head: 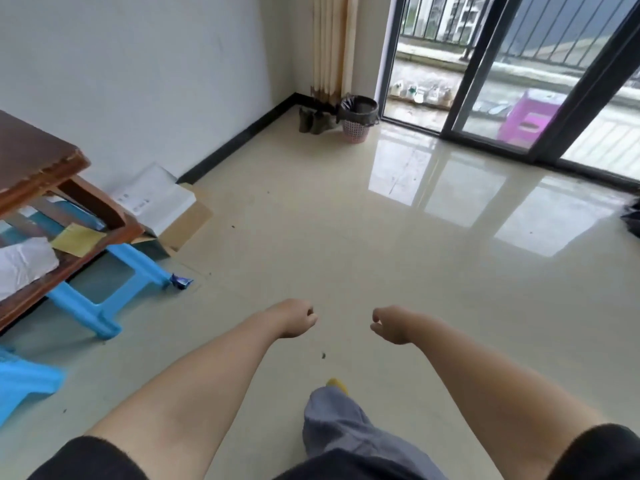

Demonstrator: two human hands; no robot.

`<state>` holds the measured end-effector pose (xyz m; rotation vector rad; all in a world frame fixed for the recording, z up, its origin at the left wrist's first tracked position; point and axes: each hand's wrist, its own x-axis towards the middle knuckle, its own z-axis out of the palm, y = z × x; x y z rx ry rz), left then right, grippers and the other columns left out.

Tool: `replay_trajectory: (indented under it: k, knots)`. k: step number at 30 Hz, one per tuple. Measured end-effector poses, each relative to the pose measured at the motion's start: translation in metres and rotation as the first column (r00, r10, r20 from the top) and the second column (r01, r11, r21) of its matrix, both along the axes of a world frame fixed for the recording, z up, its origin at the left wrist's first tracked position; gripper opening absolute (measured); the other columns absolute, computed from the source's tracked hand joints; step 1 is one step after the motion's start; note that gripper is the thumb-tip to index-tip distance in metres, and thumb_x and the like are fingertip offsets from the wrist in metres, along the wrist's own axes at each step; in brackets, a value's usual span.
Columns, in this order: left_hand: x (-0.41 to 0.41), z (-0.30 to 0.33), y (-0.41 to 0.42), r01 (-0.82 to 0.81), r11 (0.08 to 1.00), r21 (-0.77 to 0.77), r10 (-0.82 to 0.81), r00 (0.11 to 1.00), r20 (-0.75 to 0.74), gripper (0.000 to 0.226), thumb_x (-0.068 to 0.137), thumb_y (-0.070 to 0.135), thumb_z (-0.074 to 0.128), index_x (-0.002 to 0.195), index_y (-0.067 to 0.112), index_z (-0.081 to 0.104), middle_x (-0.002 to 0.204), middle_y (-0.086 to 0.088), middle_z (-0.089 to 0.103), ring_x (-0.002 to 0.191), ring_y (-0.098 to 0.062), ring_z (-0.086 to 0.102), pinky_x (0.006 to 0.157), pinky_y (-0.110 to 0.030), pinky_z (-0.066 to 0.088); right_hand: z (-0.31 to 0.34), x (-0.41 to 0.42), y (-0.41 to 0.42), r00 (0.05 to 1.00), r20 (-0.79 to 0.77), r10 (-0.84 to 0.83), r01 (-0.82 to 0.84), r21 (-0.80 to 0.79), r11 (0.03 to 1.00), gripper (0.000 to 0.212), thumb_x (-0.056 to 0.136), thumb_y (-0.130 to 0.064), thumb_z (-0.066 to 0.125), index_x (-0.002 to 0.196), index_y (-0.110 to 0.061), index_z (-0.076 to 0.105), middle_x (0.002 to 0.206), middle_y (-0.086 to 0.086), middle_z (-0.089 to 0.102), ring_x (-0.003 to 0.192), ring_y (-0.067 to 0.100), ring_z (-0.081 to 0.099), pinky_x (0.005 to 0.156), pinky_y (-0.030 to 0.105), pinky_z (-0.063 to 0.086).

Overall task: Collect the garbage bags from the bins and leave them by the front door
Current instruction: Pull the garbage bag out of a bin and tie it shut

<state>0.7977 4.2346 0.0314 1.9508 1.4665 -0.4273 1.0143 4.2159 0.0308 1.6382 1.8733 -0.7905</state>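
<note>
A small pink basket bin (pixel 354 132) stands on the floor in the far corner, beside the curtain and the glass door. A dark garbage bag (pixel 358 109) lines it and folds over its rim. Both my arms stretch forward over the tiled floor, far short of the bin. My left hand (pixel 298 318) has its fingers curled in and holds nothing. My right hand (pixel 389 323) hangs with loosely curled fingers, also holding nothing. A dark bag-like shape (pixel 632 220) shows at the right edge, mostly cut off.
A wooden table (pixel 38 174) with papers on its lower shelf stands at the left, with blue plastic stools (pixel 104 299) under and beside it. A cardboard box (pixel 162 206) lies against the wall. Dark shoes (pixel 313 121) sit near the bin. Sliding glass doors (pixel 485 81) show a balcony with a purple stool (pixel 526 116).
</note>
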Motion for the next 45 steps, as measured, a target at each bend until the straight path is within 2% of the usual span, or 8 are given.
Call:
replay_trajectory:
  k: [11,22,26,29,32,38,42,45]
  knots:
    - [-0.004,0.004,0.245,-0.105,0.994,-0.034,0.104,0.994,-0.020,0.036,0.097,0.029,0.037,0.113,0.005,0.059,0.119,-0.016,0.062,0.108,-0.030,0.057,0.090,-0.034,0.044,0.005,0.002,0.259,0.999,-0.024,0.043,-0.043,-0.018,0.999,0.047,0.101,-0.033,0.029,0.139,-0.008,0.036,0.143,0.014,0.042,0.130,0.031,0.041,0.104,0.039,0.035]
    - [0.004,0.010,0.559,0.019,1.000,-0.008,-0.019,1.000,-0.014,0.033,0.096,0.029,0.037,0.105,0.007,0.060,0.116,-0.015,0.063,0.101,-0.027,0.057,0.082,-0.031,0.042,0.011,0.027,0.532,0.991,-0.018,-0.134,0.135,0.026,0.991,0.045,0.101,-0.032,0.029,0.136,-0.006,0.039,0.140,0.015,0.045,0.127,0.031,0.044,0.101,0.037,0.037]
    - [0.028,0.015,0.648,0.103,0.994,-0.029,-0.104,0.994,-0.040,0.036,0.096,0.029,0.036,0.110,0.007,0.060,0.119,-0.014,0.062,0.107,-0.028,0.056,0.089,-0.033,0.043,0.017,0.037,0.609,0.981,-0.054,-0.187,0.189,0.028,0.982,0.044,0.102,-0.029,0.028,0.135,-0.003,0.040,0.138,0.017,0.047,0.125,0.032,0.045,0.099,0.035,0.037]
    - [0.052,0.009,0.712,0.132,0.991,-0.033,-0.133,0.990,-0.039,0.031,0.096,0.030,0.036,0.104,0.009,0.059,0.118,-0.014,0.062,0.102,-0.025,0.057,0.088,-0.034,0.044,0.013,0.057,0.669,0.979,-0.044,-0.199,0.200,0.015,0.980,0.045,0.102,-0.030,0.028,0.136,-0.003,0.038,0.140,0.017,0.045,0.128,0.032,0.043,0.100,0.034,0.036]
    - [0.077,0.000,0.780,0.146,0.988,-0.048,-0.148,0.987,-0.057,0.035,0.097,0.029,0.036,0.108,0.006,0.059,0.118,-0.015,0.062,0.100,-0.026,0.056,0.085,-0.031,0.043,0.004,0.083,0.732,0.982,-0.017,-0.187,0.187,0.011,0.982,0.045,0.102,-0.029,0.028,0.137,-0.002,0.038,0.142,0.018,0.044,0.129,0.032,0.043,0.100,0.033,0.036]
    - [0.136,-0.003,0.924,0.064,0.997,-0.040,-0.065,0.997,-0.032,0.032,0.097,0.028,0.036,0.106,0.007,0.058,0.117,-0.014,0.062,0.091,-0.023,0.052,0.076,-0.028,0.038,0.005,0.158,0.878,0.983,-0.014,-0.182,0.182,0.009,0.983,0.045,0.102,-0.030,0.029,0.137,-0.003,0.038,0.142,0.017,0.044,0.130,0.031,0.042,0.101,0.033,0.036]
    - [0.175,0.005,0.999,0.015,0.999,-0.032,-0.015,1.000,0.008,0.034,0.096,0.029,0.036,0.113,0.010,0.058,0.116,-0.011,0.061,0.103,-0.028,0.056,0.081,-0.030,0.043,0.014,0.202,0.964,0.983,-0.004,-0.184,0.184,0.018,0.983,0.044,0.102,-0.029,0.029,0.134,-0.003,0.041,0.140,0.016,0.046,0.127,0.031,0.044,0.099,0.032,0.037]
    - [0.198,0.002,1.058,0.024,0.999,-0.044,-0.023,0.999,0.029,0.035,0.096,0.030,0.036,0.112,0.009,0.058,0.115,-0.012,0.063,0.099,-0.027,0.056,0.083,-0.032,0.044,0.013,0.224,1.027,0.980,0.006,-0.196,0.196,0.014,0.980,0.043,0.101,-0.030,0.029,0.133,-0.004,0.042,0.138,0.015,0.047,0.126,0.030,0.045,0.099,0.033,0.038]
